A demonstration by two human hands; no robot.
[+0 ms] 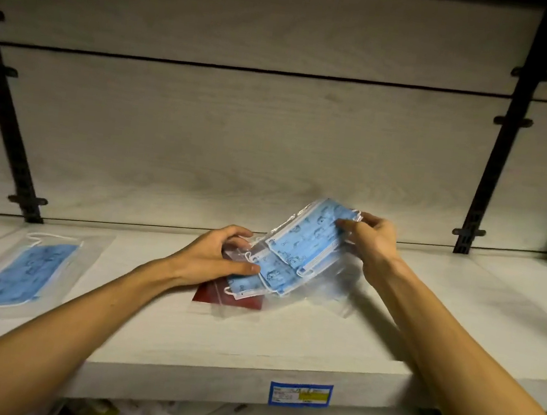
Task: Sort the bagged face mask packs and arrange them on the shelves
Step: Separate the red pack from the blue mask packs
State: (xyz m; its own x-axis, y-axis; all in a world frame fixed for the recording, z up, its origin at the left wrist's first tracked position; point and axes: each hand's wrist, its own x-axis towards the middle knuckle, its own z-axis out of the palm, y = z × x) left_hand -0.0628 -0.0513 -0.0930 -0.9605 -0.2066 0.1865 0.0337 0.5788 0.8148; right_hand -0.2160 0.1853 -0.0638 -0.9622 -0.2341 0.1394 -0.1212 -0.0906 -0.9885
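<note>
both hands' grip pinches blurred blue mask packs (297, 254); red pack (221, 297) half hidden.

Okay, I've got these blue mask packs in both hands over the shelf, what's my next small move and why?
Probably lift the top blue pack clear with your right hand and carry it toward the single blue pack lying flat at the shelf's left. Your left hand pins the lower pack over a red pack, so the colours need separating.
</note>
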